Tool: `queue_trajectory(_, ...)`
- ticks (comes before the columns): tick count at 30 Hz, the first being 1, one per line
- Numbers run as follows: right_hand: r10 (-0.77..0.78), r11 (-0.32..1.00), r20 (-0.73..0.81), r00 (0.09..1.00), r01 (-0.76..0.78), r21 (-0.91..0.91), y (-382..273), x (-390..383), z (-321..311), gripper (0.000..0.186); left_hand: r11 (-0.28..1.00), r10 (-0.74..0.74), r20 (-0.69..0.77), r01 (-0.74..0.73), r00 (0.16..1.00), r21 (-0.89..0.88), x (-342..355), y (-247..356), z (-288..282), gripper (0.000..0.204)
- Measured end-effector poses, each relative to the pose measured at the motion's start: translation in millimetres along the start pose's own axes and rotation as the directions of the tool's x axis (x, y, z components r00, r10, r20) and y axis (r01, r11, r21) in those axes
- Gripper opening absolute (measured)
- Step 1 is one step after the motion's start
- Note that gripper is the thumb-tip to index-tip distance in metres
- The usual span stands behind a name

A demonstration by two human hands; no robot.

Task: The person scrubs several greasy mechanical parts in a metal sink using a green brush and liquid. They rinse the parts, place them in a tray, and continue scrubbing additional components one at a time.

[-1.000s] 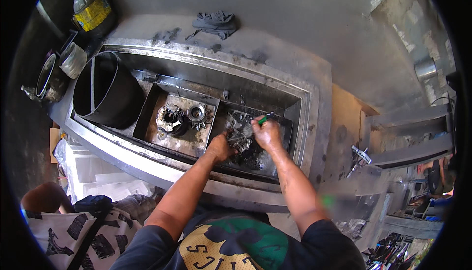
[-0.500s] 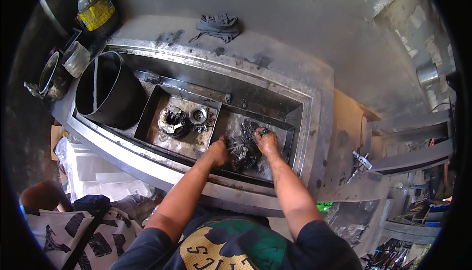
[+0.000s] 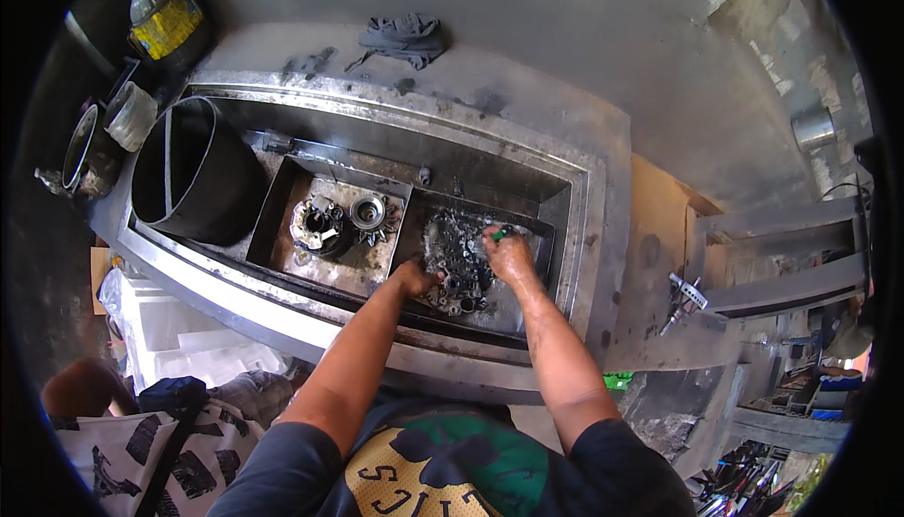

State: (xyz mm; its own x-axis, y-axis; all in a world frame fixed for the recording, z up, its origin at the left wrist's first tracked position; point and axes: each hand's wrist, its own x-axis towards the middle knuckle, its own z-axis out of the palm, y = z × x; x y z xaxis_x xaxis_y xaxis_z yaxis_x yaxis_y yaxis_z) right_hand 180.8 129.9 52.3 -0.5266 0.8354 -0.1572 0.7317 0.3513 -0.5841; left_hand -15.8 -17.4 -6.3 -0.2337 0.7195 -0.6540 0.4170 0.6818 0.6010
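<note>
In the right compartment of a metal wash basin [image 3: 584, 234], a wet, dark metal machine part [image 3: 461, 274] lies with pale suds or wet glints over it. My left hand [image 3: 412, 280] grips its near left side, the fingertips partly hidden against it. My right hand [image 3: 509, 257] is closed round a small tool with a green handle [image 3: 498, 234], held over the part's right side; its working end cannot be made out. In the left compartment sit a round, toothed metal part [image 3: 320, 227] and a smaller ring-shaped metal part [image 3: 368, 212].
A large black drum [image 3: 200, 173] stands on the basin's left end, with a clear plastic tub [image 3: 132, 117] and a yellow-labelled jug [image 3: 167, 18] behind it. A dark rag [image 3: 403, 40] lies on the back ledge. Another person's patterned clothing [image 3: 141, 460] shows at lower left.
The dark part looks wetter and paler, with its surface more visible between my hands. My right hand still holds the green-handled tool. The whole view has shifted slightly.
</note>
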Motion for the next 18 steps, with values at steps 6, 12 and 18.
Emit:
queue_trajectory(6,-0.053,0.996,0.304,0.951,0.027,0.089,20,1,2,0.017,0.99,0.123,0.087,-0.116,0.989,-0.086,20,-7,7,0.083)
queue_trajectory(12,-0.141,0.985,0.339,0.93,0.098,0.142,2,-17,28,0.011,1.0,0.025,0.11,-0.026,0.994,0.004,14,-8,7,0.088)
queue_trajectory(18,-0.33,0.942,0.085,0.94,0.323,0.09,-36,-25,-6,0.01,0.999,0.019,0.088,-0.017,0.996,-0.032,15,-19,9,0.089)
